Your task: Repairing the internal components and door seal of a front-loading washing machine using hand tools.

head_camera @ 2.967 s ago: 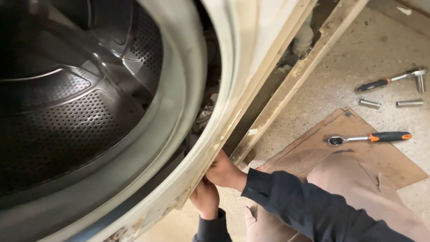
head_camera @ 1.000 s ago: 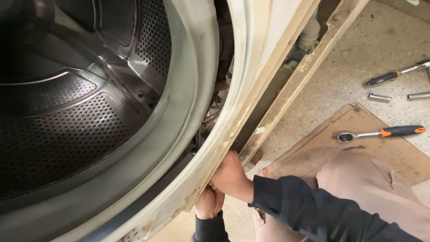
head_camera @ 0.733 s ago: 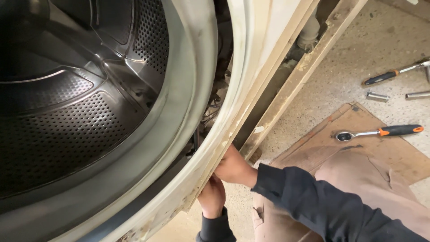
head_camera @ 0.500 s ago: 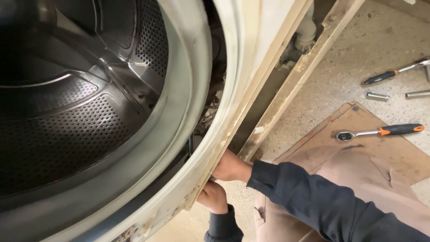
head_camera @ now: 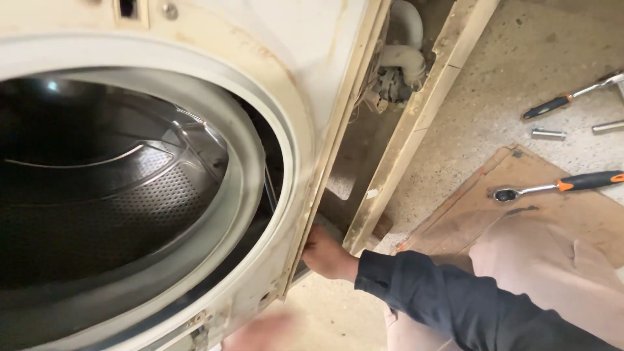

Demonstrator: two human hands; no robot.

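A washing machine lies open in front of me, its cream front panel [head_camera: 292,84] stained and standing apart from the cabinet side rail [head_camera: 416,123]. Inside the round opening are the steel drum [head_camera: 130,195] and the grey door seal [head_camera: 250,175]. My right hand [head_camera: 327,255], in a dark sleeve, holds the panel's lower side edge, with its fingers hidden behind the panel. My left hand [head_camera: 260,333] is a blurred shape at the bottom edge, below the panel's corner. White hoses [head_camera: 402,62] show in the gap behind the panel.
A ratchet with an orange and black handle [head_camera: 559,185] lies on a sheet of cardboard [head_camera: 513,214] on the speckled floor. Another long tool [head_camera: 565,101] and a socket [head_camera: 548,134] lie farther right. My knee in beige trousers [head_camera: 546,266] is at the lower right.
The view has pulled back and shows more of the front panel. My right hand has slid along the panel's edge. My left hand has come off the panel and dropped to the bottom, blurred.
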